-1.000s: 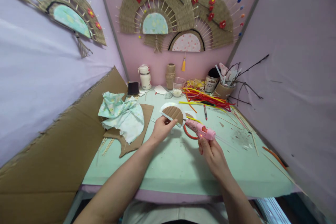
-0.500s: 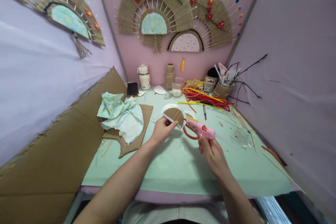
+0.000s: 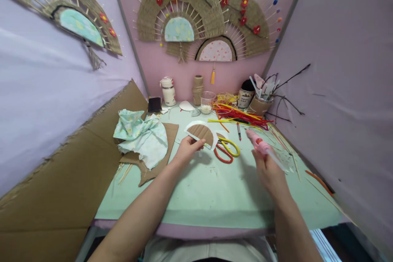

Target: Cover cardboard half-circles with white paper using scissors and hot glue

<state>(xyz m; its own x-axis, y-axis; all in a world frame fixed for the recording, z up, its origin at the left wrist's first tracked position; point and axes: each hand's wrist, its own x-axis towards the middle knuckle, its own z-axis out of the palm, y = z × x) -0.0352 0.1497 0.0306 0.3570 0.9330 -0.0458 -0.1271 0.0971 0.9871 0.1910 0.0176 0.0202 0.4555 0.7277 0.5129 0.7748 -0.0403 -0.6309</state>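
Observation:
My left hand [image 3: 188, 149] pinches the lower edge of a half-round cardboard piece [image 3: 201, 132], which has a pale fabric border around its rim. It is held a little above the table, brown ribbed side up. My right hand [image 3: 267, 168] is wrapped around a pink hot glue gun [image 3: 258, 142], its nozzle pointing away from me. A clear glue stick [image 3: 276, 159] sticks out of the gun's back end. Between the hands lie scissors [image 3: 227, 147] with one red and one yellow handle, their blades partly under the cardboard piece.
Crumpled floral fabric [image 3: 144, 137] rests on a cut cardboard sheet [image 3: 170, 133] at left. Behind are a white bottle [image 3: 168, 91], a twine spool [image 3: 198, 90], a plastic cup [image 3: 208, 100] and red and yellow pipe cleaners [image 3: 242, 114]. Twigs [image 3: 290, 77] jut out at right.
My right hand has drawn the glue gun away from the cardboard piece, to the right, uncovering the scissors' handles. The left hand and the cardboard piece have shifted slightly left.

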